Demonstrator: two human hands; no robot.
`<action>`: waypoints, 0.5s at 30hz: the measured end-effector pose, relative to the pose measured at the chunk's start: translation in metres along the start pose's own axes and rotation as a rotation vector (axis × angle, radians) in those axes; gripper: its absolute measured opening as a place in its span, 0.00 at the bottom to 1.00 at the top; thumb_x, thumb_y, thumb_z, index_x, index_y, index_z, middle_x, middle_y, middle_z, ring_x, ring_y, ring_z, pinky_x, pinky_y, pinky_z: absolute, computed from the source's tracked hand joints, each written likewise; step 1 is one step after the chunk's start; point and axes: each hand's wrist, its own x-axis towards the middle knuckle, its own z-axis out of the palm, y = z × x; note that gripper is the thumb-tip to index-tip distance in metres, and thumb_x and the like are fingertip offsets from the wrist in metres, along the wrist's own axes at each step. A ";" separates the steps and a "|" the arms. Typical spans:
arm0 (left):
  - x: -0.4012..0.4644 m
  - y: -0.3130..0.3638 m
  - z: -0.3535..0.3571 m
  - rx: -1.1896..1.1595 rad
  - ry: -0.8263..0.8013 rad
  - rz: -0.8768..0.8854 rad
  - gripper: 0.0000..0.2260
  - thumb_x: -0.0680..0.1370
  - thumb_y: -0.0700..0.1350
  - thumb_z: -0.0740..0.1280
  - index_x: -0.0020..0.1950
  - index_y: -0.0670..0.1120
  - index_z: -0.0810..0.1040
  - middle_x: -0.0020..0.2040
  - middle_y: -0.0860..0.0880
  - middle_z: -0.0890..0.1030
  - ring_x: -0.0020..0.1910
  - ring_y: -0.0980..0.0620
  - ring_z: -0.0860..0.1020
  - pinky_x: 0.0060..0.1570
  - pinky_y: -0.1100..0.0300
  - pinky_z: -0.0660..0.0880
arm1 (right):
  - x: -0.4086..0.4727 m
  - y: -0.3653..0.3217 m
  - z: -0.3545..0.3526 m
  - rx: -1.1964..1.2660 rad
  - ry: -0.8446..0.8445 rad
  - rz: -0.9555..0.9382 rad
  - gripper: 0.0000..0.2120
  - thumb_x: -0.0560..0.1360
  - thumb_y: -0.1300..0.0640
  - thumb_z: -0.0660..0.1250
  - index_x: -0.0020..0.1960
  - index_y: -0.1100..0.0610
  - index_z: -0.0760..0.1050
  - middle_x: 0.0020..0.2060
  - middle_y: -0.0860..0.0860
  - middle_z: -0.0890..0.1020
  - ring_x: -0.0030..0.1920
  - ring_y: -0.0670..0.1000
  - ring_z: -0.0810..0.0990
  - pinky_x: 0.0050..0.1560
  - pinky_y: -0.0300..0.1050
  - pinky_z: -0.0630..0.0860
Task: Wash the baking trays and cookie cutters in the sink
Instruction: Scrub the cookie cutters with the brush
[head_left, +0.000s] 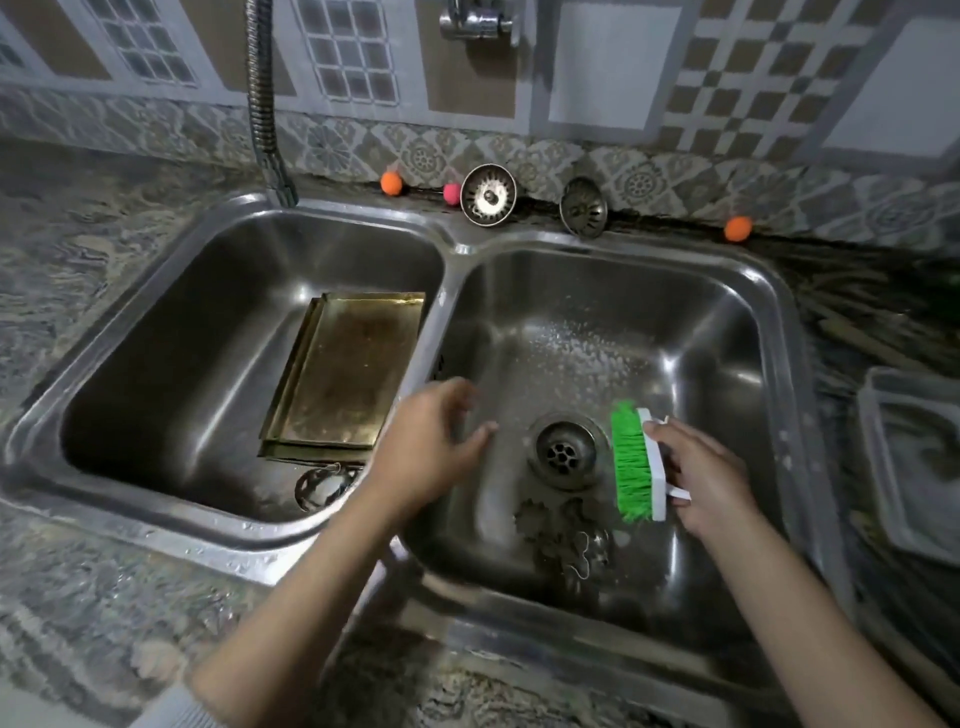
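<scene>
Cookie cutters (563, 540) lie nearest in the right basin, just near of the drain (566, 453). The right hand (711, 478) grips a green brush (636, 465) right of the drain. The left hand (431, 447) hovers over the divider, fingers relaxed, holding nothing. Stacked trays (343, 374) lean in the left basin. Two strainers (488, 195) stand on the far rim.
</scene>
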 end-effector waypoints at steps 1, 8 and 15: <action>0.002 0.008 0.020 0.039 -0.130 0.039 0.16 0.72 0.50 0.72 0.58 0.50 0.78 0.53 0.50 0.80 0.49 0.53 0.79 0.49 0.57 0.77 | 0.000 -0.001 -0.003 0.007 0.005 0.002 0.19 0.67 0.63 0.75 0.58 0.59 0.79 0.42 0.58 0.84 0.36 0.53 0.81 0.32 0.43 0.77; -0.003 0.023 0.139 0.647 -0.756 0.285 0.17 0.73 0.50 0.69 0.61 0.46 0.76 0.61 0.41 0.75 0.57 0.40 0.77 0.50 0.51 0.75 | -0.007 -0.008 -0.019 0.070 0.048 0.010 0.19 0.67 0.63 0.75 0.57 0.55 0.79 0.41 0.57 0.82 0.32 0.50 0.77 0.29 0.38 0.73; -0.003 0.019 0.163 0.873 -0.903 0.449 0.18 0.78 0.44 0.64 0.68 0.48 0.71 0.65 0.40 0.71 0.57 0.37 0.77 0.51 0.44 0.76 | -0.008 -0.005 -0.032 0.057 0.060 0.010 0.24 0.65 0.61 0.77 0.60 0.55 0.78 0.45 0.56 0.84 0.30 0.49 0.77 0.31 0.40 0.74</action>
